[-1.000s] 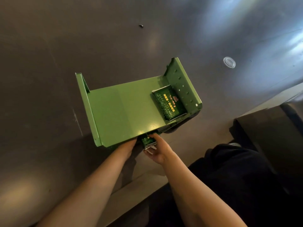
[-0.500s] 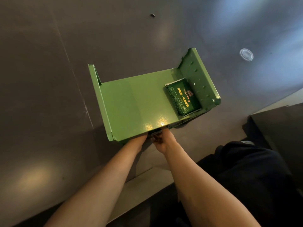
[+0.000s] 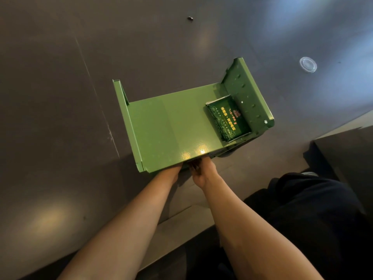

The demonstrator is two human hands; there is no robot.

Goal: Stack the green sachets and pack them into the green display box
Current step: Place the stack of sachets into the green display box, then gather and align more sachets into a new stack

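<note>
Now the green display box (image 3: 173, 128) lies open on the dark desk (image 3: 60, 98), its broad inner panel facing up, a short wall standing at its left end and a taller perforated wall at its right end. A stack of green sachets (image 3: 227, 120) sits inside against the right wall, the top one showing gold print. A second ago a further sachet showed in the right hand (image 3: 201, 174) just below the near edge of the box; half a second ago it had already slipped out of sight, and it cannot be seen now. Both hands have pushed in under that near edge: the left hand (image 3: 169, 174) is hidden past the wrist, so whether it is released, clenched or grasping something cannot be told, while the right hand shows its back and curled fingers at the box edge, and what they grip, if anything, is hidden by the panel. The box and its stack keep the same arrangement as before; their shift in the picture goes with the whole desk, including the small clear lid (image 3: 308, 64) far to the right and the tiny dark speck (image 3: 190, 18) at the far side. Dark clothing (image 3: 312, 219) fills the near right.
</note>
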